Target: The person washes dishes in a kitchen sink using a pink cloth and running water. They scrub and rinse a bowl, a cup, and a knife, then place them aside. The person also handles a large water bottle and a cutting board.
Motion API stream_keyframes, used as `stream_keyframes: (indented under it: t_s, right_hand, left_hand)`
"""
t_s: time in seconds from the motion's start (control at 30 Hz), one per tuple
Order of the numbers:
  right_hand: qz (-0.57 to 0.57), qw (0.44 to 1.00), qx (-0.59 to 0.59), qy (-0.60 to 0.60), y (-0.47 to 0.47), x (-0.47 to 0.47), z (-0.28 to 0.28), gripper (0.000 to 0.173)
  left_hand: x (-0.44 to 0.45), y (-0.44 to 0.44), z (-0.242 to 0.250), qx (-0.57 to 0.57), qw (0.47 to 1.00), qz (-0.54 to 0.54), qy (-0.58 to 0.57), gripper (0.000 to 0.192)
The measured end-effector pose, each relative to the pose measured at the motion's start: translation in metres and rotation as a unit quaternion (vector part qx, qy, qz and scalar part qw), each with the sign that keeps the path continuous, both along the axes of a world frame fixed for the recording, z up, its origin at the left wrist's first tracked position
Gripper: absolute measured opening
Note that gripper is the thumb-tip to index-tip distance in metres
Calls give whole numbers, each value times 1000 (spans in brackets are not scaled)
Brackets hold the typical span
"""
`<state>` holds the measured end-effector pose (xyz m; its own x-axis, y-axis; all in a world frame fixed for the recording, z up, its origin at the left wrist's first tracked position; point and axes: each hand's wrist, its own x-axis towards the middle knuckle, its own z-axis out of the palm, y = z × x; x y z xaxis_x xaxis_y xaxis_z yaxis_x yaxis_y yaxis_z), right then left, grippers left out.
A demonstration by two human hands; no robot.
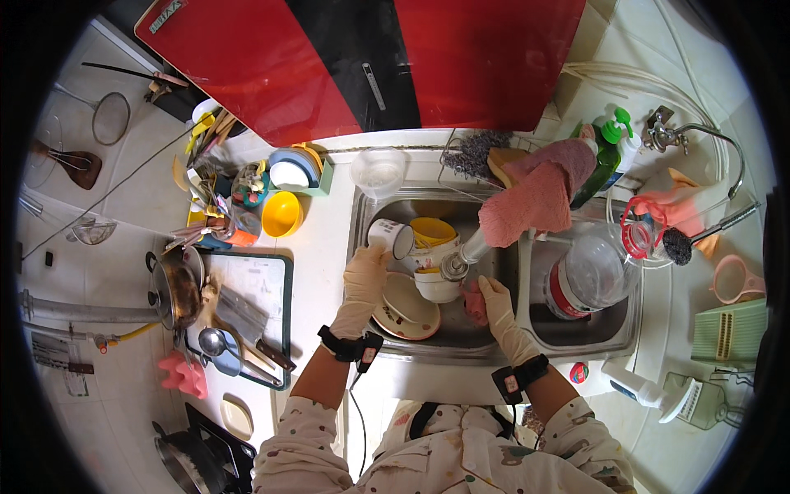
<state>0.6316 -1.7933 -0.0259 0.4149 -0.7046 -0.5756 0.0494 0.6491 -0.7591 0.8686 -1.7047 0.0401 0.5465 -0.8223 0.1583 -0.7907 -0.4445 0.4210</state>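
Observation:
My left hand (364, 281), in a pale glove, holds a white mug (391, 238) with dark markings, tilted over the left basin of a steel double sink (432, 353). My right hand (498, 302), also gloved, grips a pink cloth (474, 304) low in that basin. Between the hands stand stacked bowls, a yellow bowl (432, 230) at the back and a white bowl (437, 289) in front. Plates (426, 322) with a patterned rim lie beside my left hand. The faucet's spout head (454, 267) hangs over the bowls, partly hiding them.
Pink towels (531, 207) drape over the faucet. A large clear plastic jug (589, 272) lies in the right basin. A cleaver (244, 318) rests on the cutting board (287, 309) at left. Green bottles (602, 167), a clear container (378, 173) and a yellow bowl (282, 213) stand behind and beside the sink.

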Motion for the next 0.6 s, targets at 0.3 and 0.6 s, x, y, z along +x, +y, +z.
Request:
stream_keyframes:
  t_s: [0.3,0.6]
  right_hand:
    - [-20,999,24,-32,7,-3,13,22]
    - [4,1000,16,-26,2,-5,4,23]
  left_hand:
    - [-15,-7,19,57,993,-50,-85,9]
    - [8,0,6,-146,970,63,187,17]
